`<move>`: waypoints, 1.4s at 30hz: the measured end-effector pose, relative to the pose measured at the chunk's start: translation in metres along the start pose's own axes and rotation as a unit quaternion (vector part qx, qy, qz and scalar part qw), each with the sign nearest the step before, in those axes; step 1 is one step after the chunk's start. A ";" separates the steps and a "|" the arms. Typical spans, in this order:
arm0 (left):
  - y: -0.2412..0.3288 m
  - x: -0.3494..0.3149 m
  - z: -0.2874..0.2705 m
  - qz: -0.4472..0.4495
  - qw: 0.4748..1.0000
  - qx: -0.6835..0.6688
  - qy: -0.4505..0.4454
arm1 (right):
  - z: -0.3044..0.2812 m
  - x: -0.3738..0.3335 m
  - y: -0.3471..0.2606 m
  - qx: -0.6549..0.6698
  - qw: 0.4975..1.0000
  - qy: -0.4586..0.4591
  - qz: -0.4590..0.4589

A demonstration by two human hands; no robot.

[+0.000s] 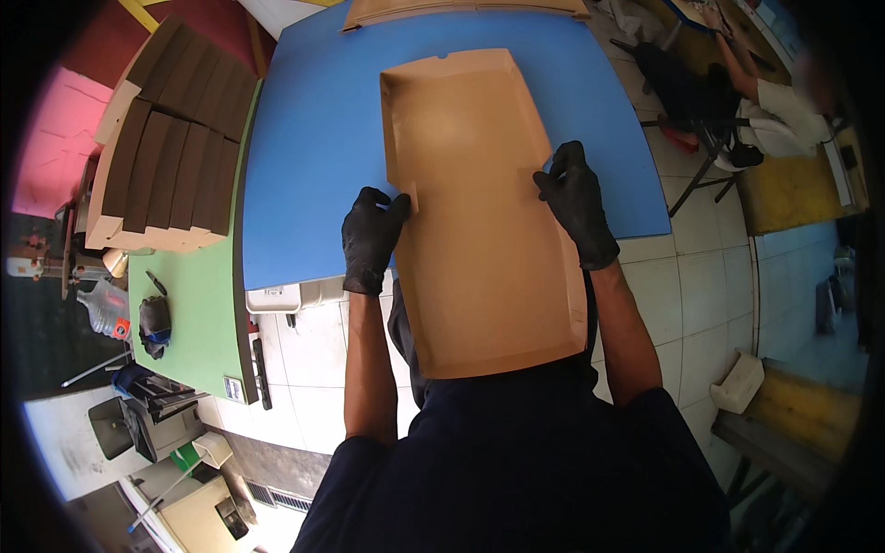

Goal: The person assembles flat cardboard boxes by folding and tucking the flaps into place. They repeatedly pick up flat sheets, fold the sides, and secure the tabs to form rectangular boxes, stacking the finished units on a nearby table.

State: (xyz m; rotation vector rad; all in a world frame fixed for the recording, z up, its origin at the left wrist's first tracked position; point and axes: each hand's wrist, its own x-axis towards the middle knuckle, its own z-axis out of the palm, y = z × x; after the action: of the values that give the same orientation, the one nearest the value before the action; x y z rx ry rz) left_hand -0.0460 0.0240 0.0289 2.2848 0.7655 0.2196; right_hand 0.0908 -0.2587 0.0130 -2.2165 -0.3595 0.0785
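Note:
A long brown cardboard box (493,286), opened out into two shallow halves with low walls, reaches from the blue table (318,138) back over its near edge to my body. My left hand (373,238), in a black glove, pinches the box's left side near the fold between the halves. On the opposite side my right hand (581,207), gloved the same way, grips the wall at about the same fold. Thumbs reach inside the walls, and the other fingers curl outside, partly hidden.
Several folded brown boxes (171,147) are stacked on a green table (184,304) at the left, with a dark bundle (155,324) nearby. Flat cardboard (466,9) lies at the blue table's far edge. Another person (784,101) sits at the far right beside a folding-leg stand.

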 end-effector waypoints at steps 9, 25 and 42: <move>-0.004 0.027 -0.008 -0.064 0.988 -0.038 -0.139 | -0.020 -0.001 -0.025 0.114 0.989 -0.034 0.091; -0.005 0.010 0.002 -0.031 0.994 -0.083 0.063 | -0.005 0.020 -0.029 -0.004 0.998 -0.069 0.012; -0.010 0.018 -0.008 -0.025 0.988 -0.116 -0.102 | -0.009 0.020 -0.028 0.132 0.984 -0.103 0.054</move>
State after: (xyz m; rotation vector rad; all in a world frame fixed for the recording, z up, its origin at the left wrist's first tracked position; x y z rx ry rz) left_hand -0.0390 0.0447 0.0277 2.0284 0.6545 0.0458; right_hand 0.1050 -0.2432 0.0415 -1.9681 -0.3210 0.3958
